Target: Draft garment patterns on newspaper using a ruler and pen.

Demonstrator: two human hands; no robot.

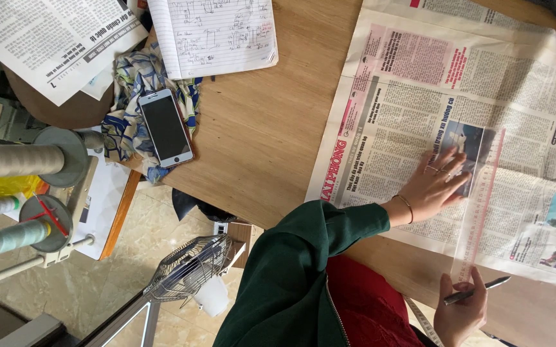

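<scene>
Left hand lies flat, fingers spread, on newspaper and clear ruler, right of frame; right hand, lower right, grips pen.

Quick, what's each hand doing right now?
Left hand: open, flat on the newspaper and clear ruler.
Right hand: closed around a pen.

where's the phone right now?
In the head view the phone lies face up at upper left on a blue patterned cloth at the wooden table's edge, just below the open notebook, well away from both hands.
</scene>
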